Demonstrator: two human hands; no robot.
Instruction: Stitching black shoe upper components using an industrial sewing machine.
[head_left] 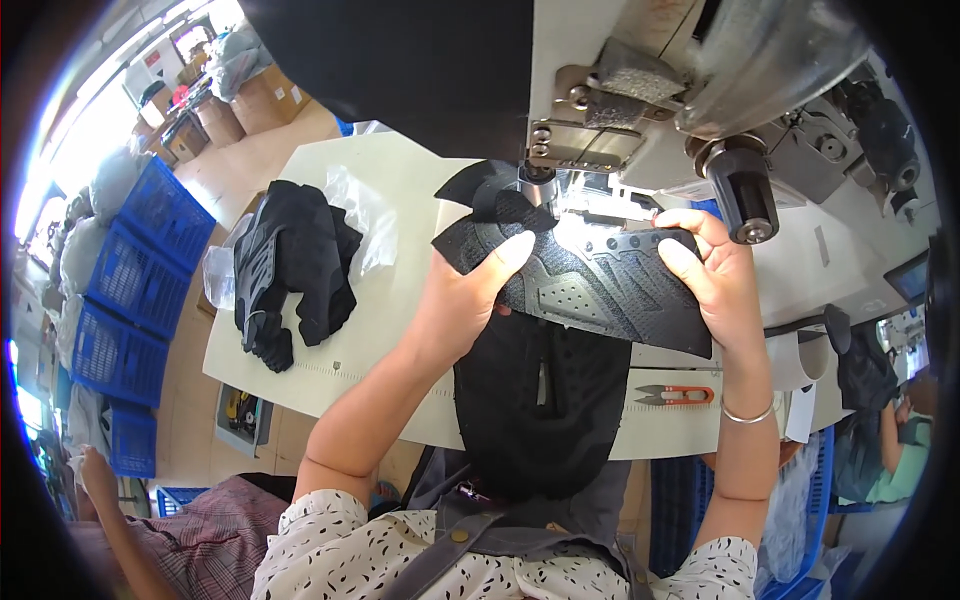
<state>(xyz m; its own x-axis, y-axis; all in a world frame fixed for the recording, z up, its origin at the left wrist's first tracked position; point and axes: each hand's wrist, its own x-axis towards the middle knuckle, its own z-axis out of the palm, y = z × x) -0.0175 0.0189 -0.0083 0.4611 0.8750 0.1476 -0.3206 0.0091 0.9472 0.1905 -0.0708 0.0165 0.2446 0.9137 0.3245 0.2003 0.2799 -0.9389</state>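
A black shoe upper (pixel 590 285) with eyelet holes and a perforated panel is stretched between my two hands, beneath the head of a sewing machine (pixel 590 120). My left hand (pixel 465 290) pinches its left part, thumb on top and fingers mostly hidden underneath. At its right end, my right hand (pixel 715 275) grips the edge near the eyelet row, thumb on the face. The rest of the black piece (pixel 540 420) hangs over the table's front edge toward my lap. The machine's presser area is partly lost in bright lamp glare.
Several black shoe uppers (pixel 300 260) lie piled on the left of the pale table (pixel 400 390), beside clear plastic (pixel 360 220). Red-handled thread snips (pixel 675 395) rest right of the hanging piece. Blue crates (pixel 125 300) line the left; another person's arm (pixel 115 510) shows lower left.
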